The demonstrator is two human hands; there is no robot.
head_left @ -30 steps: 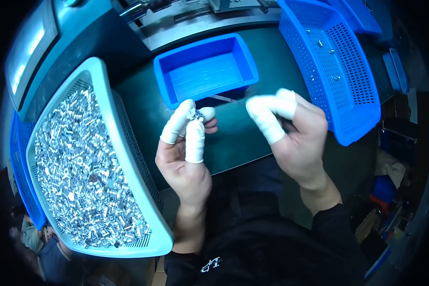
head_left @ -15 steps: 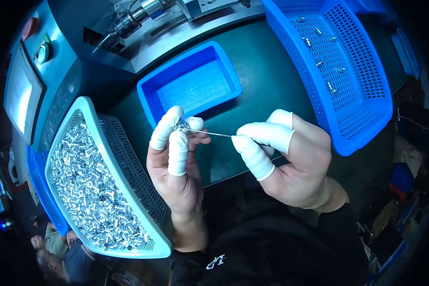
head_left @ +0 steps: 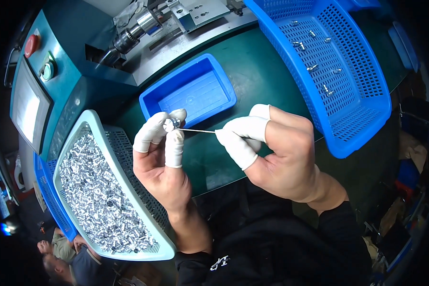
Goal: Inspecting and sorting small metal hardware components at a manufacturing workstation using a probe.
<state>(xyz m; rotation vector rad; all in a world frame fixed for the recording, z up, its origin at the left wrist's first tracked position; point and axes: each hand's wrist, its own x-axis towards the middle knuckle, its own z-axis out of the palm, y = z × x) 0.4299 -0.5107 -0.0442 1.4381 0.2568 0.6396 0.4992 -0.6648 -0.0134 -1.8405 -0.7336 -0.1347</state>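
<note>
White finger cots cover several fingertips of both hands. My left hand (head_left: 163,164) pinches a small shiny metal fitting (head_left: 170,125) between its fingertips. From the right, my right hand (head_left: 283,150) grips a thin metal rod (head_left: 198,131) between thumb and fingers. The rod's left end meets the fitting; whether it goes inside cannot be made out. Both hands are raised in front of my body, near a blue tray (head_left: 228,102) that stands beyond them on the green bench (head_left: 252,52). Close to my left hand is a pale green basket (head_left: 145,252) full of small metal fittings (head_left: 105,195).
A blue perforated basket (head_left: 341,148) at the right holds several metal fittings (head_left: 327,90). At the back left stands a machine with a drill chuck (head_left: 125,42), a red button (head_left: 31,45) and a screen (head_left: 31,107). Other people (head_left: 64,257) show at the lower left.
Both hands have shifted slightly left, still holding the fitting and the rod. The fitting now shows a round face. Less of the surroundings' tint is blue as the view shifts slightly.
</note>
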